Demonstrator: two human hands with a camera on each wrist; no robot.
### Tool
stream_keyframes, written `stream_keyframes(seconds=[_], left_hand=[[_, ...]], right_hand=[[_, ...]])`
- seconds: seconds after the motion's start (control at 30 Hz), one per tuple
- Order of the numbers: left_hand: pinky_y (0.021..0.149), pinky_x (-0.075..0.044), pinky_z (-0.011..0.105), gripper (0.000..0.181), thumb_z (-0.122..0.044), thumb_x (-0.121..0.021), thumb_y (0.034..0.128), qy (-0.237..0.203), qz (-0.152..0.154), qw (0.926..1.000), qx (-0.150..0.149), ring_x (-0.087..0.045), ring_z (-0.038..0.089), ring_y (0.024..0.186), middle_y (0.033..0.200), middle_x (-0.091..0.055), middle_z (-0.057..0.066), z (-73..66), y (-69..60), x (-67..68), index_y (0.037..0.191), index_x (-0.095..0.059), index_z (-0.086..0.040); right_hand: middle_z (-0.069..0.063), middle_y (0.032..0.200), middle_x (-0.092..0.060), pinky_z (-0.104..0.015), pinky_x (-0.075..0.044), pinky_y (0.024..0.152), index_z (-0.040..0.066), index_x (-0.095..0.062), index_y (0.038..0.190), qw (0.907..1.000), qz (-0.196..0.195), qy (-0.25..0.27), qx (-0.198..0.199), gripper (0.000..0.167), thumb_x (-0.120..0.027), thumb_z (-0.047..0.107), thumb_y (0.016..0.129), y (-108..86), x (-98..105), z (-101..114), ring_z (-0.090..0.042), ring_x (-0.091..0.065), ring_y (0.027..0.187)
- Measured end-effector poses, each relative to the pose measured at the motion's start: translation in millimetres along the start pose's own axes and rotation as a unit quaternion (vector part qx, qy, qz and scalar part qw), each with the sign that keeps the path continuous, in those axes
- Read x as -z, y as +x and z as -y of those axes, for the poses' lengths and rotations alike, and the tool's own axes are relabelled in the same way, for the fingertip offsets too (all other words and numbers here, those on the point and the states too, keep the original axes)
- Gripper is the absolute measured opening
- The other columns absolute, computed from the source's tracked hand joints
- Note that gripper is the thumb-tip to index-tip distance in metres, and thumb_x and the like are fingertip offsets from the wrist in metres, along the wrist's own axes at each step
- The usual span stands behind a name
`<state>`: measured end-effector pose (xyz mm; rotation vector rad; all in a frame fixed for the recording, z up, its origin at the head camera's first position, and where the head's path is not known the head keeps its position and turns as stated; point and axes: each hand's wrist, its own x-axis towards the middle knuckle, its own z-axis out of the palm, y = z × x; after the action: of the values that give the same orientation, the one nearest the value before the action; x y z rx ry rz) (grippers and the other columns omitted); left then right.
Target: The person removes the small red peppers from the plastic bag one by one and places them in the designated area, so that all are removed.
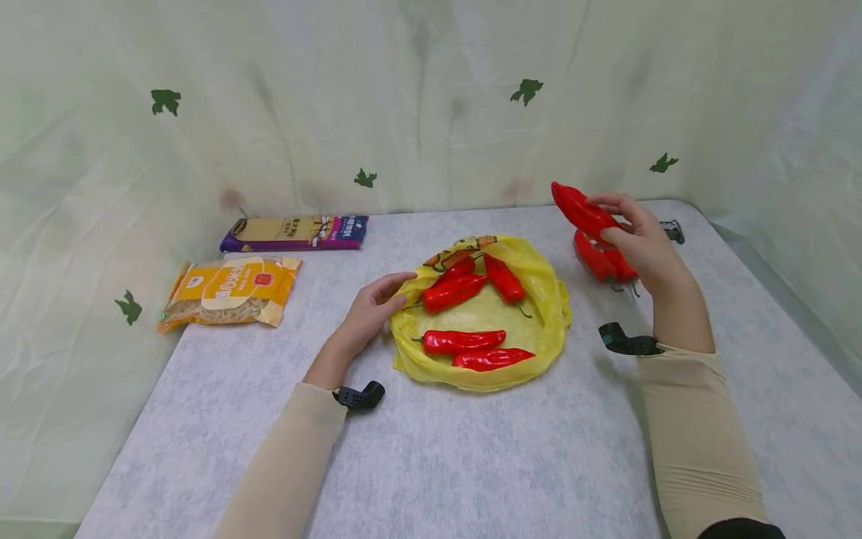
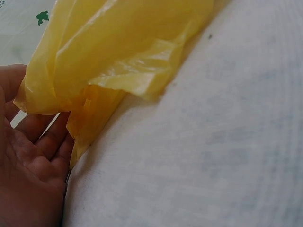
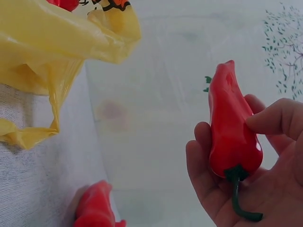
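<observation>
A yellow plastic bag [image 1: 548, 344] lies wide open on the table with several glossy red chili peppers [image 1: 454, 293] inside. My left hand [image 1: 369, 311] holds the bag's left rim; in the left wrist view the yellow film [image 2: 118, 52] hides its fingertips. My right hand [image 1: 636, 238], raised at the back right, grips a red chili pepper [image 1: 581, 209] between thumb and fingers. Seen from the right wrist, this pepper [image 3: 232, 123] has its green stem pointing down. Below that hand, more red peppers [image 1: 595, 258] lie on the table, partly covered by it.
To the left rests an orange grain packet [image 1: 232, 292] with a clear window. Behind it is a long purple and beige packet [image 1: 293, 233]. A small black object [image 1: 672, 231] shows beyond my right hand. Pale curtains enclose the back and sides of the table [image 1: 471, 457].
</observation>
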<state>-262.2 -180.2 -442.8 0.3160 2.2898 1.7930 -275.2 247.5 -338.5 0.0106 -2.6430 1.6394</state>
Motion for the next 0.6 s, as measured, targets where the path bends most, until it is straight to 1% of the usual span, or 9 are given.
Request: stream_keyframes(seconds=[0.17, 0.23, 0.47, 0.6], left_hand=[[0.121, -0.034, 0.044, 0.04, -0.021, -0.058, 0.1009, -0.003, 0.002, 1.0, -0.003, -0.044, 0.018, 0.142, 0.151, -0.051, -0.002, -0.9, -0.5, 0.3, 0.14, -0.057, -0.026], [0.121, -0.034, 0.044, 0.04, -0.021, -0.058, 0.1009, -0.003, 0.002, 1.0, -0.005, -0.044, 0.018, 0.143, 0.151, -0.051, -0.002, -1.4, -0.2, 0.3, 0.14, -0.056, -0.026], [0.121, -0.033, 0.044, 0.04, -0.02, -0.058, 0.101, -0.004, 0.005, 1.0, -0.005, -0.043, 0.019, 0.144, 0.152, -0.05, -0.001, -1.6, -0.5, 0.1, 0.141, -0.056, -0.024], [0.121, -0.033, 0.044, 0.04, -0.02, -0.057, 0.1011, -0.005, 0.005, 1.0, -0.004, -0.043, 0.019, 0.143, 0.152, -0.05, -0.001, -1.3, -0.8, 0.1, 0.141, -0.056, -0.024]], right_hand=[[-0.001, 0.156, -0.038, -0.036, -0.054, 0.1, 0.034, -0.052, 0.142, 0.9999, -0.005, -0.013, -0.003, 0.044, -0.053, 0.018, 0.101, 0.5, 0.9, -1.8, -0.026, -0.038, 0.137], [-0.001, 0.157, -0.038, -0.036, -0.054, 0.101, 0.034, -0.054, 0.14, 0.9998, -0.004, -0.017, -0.009, 0.042, -0.053, 0.02, 0.101, 0.9, 1.4, -2.1, -0.027, -0.037, 0.137], [-0.001, 0.161, -0.032, -0.051, -0.047, 0.11, 0.032, -0.056, 0.139, 0.9992, -0.003, -0.013, -0.038, 0.038, -0.051, 0.022, 0.102, 3.4, 1.6, -5.3, -0.029, -0.032, 0.142], [-0.001, 0.162, -0.03, -0.052, -0.046, 0.11, 0.034, -0.055, 0.139, 0.9987, -0.002, -0.004, -0.05, 0.038, -0.05, 0.023, 0.103, 5.1, 1.7, -8.3, -0.03, -0.032, 0.142]])
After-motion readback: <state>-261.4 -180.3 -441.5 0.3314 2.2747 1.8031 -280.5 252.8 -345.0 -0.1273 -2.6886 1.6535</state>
